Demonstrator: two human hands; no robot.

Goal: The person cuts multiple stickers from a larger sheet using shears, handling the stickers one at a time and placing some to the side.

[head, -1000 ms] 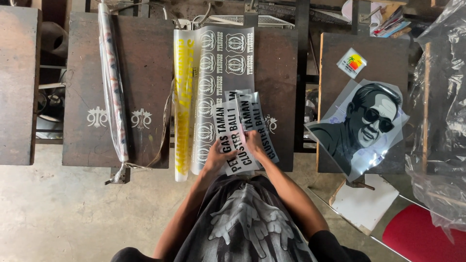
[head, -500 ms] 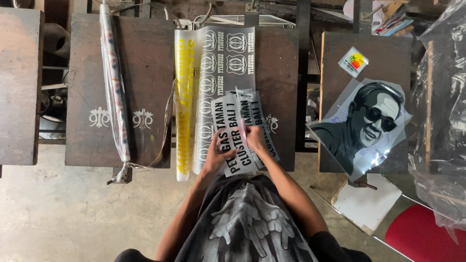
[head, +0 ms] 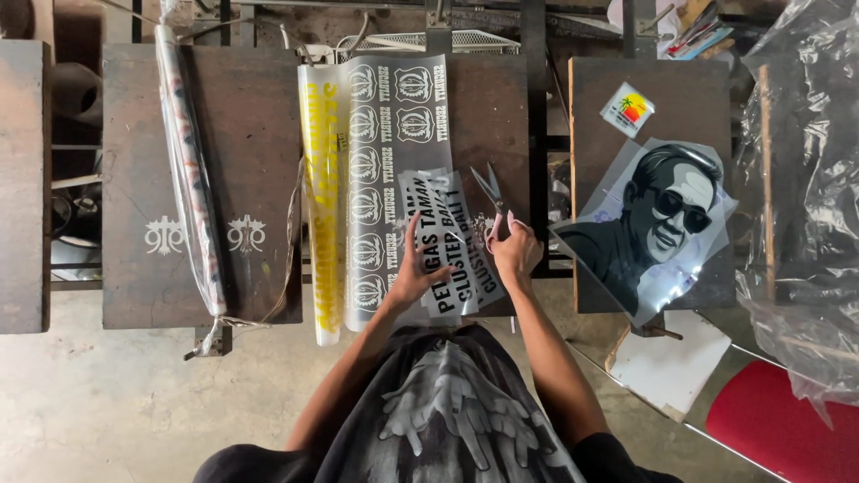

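Observation:
My left hand [head: 413,268] presses flat on a small clear film strip with white block lettering [head: 445,241], which lies on a dark wooden board [head: 488,116]. My right hand [head: 515,250] grips a pair of scissors [head: 490,192] with open blades pointing away from me, right beside the strip's right edge. Under the strip lies a longer clear film sheet printed with rows of white badge emblems [head: 394,143]. A yellow lettered film strip [head: 322,197] lies along its left side.
A rolled film tube [head: 188,170] lies on the left board [head: 143,179]. On the right board [head: 698,98] rest a black-and-white portrait film [head: 649,224] and a small colourful sticker [head: 628,109]. Crumpled clear plastic [head: 805,206] hangs at far right; a red seat [head: 778,425] is below it.
My right hand has left the lettered strip and now holds scissors, which appear beside the strip. My left hand stays on the strip.

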